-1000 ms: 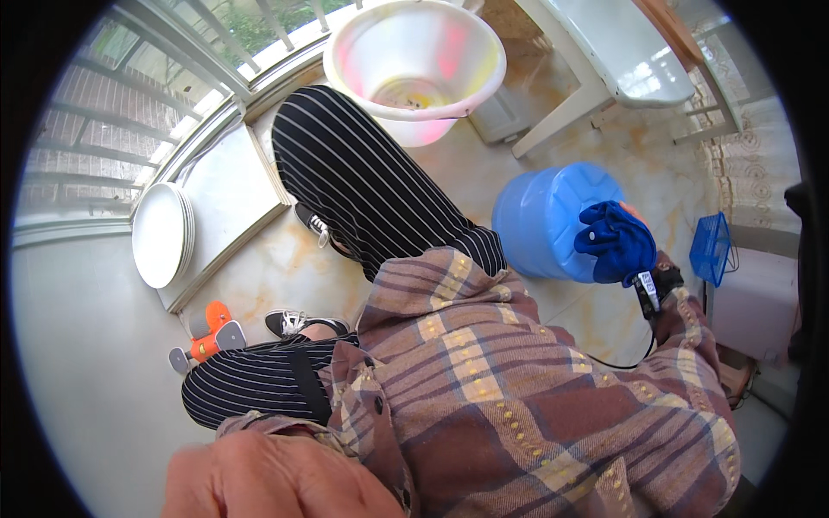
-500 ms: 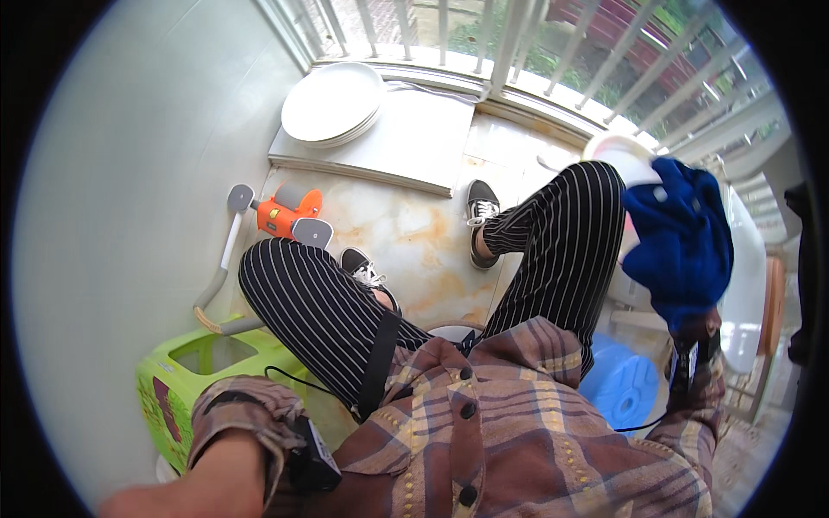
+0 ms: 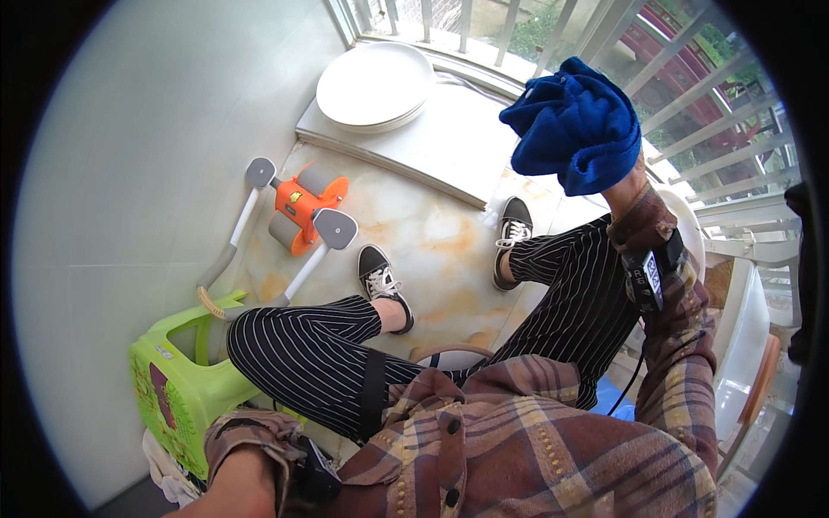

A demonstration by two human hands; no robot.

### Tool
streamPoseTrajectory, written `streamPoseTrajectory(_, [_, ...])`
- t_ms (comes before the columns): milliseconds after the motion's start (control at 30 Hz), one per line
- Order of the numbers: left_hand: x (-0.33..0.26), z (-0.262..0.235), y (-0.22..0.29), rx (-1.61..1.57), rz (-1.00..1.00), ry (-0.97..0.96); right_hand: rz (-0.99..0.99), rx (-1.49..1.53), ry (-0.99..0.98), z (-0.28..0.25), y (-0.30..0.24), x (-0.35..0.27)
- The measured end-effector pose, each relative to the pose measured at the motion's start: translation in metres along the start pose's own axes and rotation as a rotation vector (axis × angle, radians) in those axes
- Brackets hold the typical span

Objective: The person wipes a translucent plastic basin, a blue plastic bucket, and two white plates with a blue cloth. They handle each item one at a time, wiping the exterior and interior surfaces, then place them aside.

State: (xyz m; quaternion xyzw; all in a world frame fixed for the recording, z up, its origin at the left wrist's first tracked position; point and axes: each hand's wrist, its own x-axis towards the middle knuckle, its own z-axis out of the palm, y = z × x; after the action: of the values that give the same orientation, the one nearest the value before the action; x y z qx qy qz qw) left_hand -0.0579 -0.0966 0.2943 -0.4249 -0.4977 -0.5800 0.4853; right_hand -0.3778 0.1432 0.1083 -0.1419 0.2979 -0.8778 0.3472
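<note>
A bunched dark blue cloth (image 3: pixel 574 129) is held up by my right hand (image 3: pixel 629 185), at the upper right in front of the window bars. The cloth covers most of the fingers, which are closed on it from below. Left of the cloth, and apart from it, a stack of white plates (image 3: pixel 376 82) rests on a low white slab (image 3: pixel 458 138). My left forearm (image 3: pixel 237 483) runs out of the picture at the lower left, near a green plastic stool (image 3: pixel 186 375); the left hand itself is outside the frame.
An orange wheeled exercise roller (image 3: pixel 302 207) with grey pads stands on the marble-patterned floor by the left wall. White window bars (image 3: pixel 704 112) line the far right. A white basin (image 3: pixel 686 220) is partly hidden behind my right arm. Something blue (image 3: pixel 615 395) shows beside my right thigh.
My right hand has raised the blue cloth and carried it left and away from me, from beside my right knee. The view has shifted, and the left hand has slipped out of the frame.
</note>
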Motion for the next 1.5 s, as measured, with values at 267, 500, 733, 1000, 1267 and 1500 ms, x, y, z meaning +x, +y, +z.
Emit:
streamPoseTrajectory(267, [-0.017, -0.007, 0.001, 0.091, -0.732, -0.185, -0.250, -0.830, -0.516, -0.033, -0.026, 0.025])
streamPoseTrajectory(500, [-0.004, 0.010, -0.013, 0.171, -1.106, -0.146, -0.003, -0.600, -0.174, -0.024, -0.030, 0.008])
streamPoseTrajectory(733, [-0.045, 0.012, -0.022, 0.274, -0.802, -0.314, 0.047, -0.313, 0.057, -0.007, -0.046, -0.027])
streamPoseTrajectory(1000, [-0.291, -0.005, -0.111, -0.029, -1.785, -1.460, 0.069, -0.107, 0.224, -0.016, -0.039, -0.049])
streamPoseTrajectory(1267, [-0.435, 0.016, -0.090, -0.107, -1.748, -1.624, 0.117, -0.022, 0.381, -0.007, -0.036, -0.056])
streamPoseTrajectory(1500, [-0.453, 0.038, -0.077, -1.063, -2.417, -1.118, 0.178, 0.031, 0.515, 0.021, -0.033, -0.036])
